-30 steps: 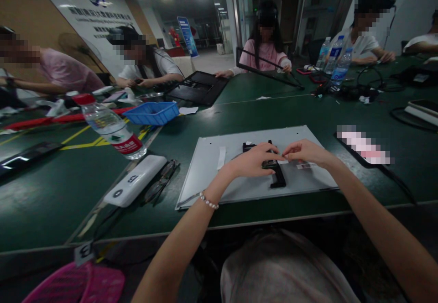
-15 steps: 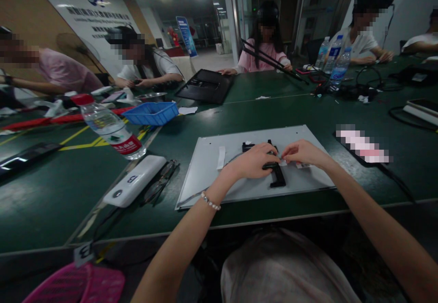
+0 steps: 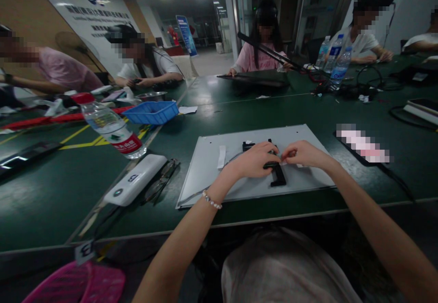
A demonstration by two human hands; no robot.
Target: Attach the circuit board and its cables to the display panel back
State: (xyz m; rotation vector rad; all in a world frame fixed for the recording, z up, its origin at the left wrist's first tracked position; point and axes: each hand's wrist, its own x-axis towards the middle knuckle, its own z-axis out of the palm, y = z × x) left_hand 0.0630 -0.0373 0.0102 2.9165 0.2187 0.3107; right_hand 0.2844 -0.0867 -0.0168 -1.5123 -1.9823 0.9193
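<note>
Look for the black bracket (image 3: 278,176) beneath the left hand (image 3: 257,159), partly covered, with one end bare on the near side. Lies on the pale panel (image 3: 201,175), itself flat on the surface (image 3: 205,120). Shows a left hand curved over the bracket, fingers bent down to it; cannot tell whether gripping or merely steadying. Shows a right hand (image 3: 304,154) drawn into a pinch just beside, at a pale scrap (image 3: 283,162); cannot tell whether actually holding it.

Judging by looks, probably light, stiff and hard, apt to slide on the smooth panel if pushed. Best taken by the solid bar bare below the left hand. Treat the scrap as thin, limp and easily torn; best pinched at an edge. Mind the thin cable (image 3: 193,197) beside the left wrist, perhaps easily tugged.

Nearly unchanged over the bracket since half a second ago; a little more tightly curled at the right hand. Shifted, well beyond both hands: the black sheet (image 3: 255,81), now before a co-worker (image 3: 257,57), with the frame (image 3: 251,41) above at a different tilt.
</note>
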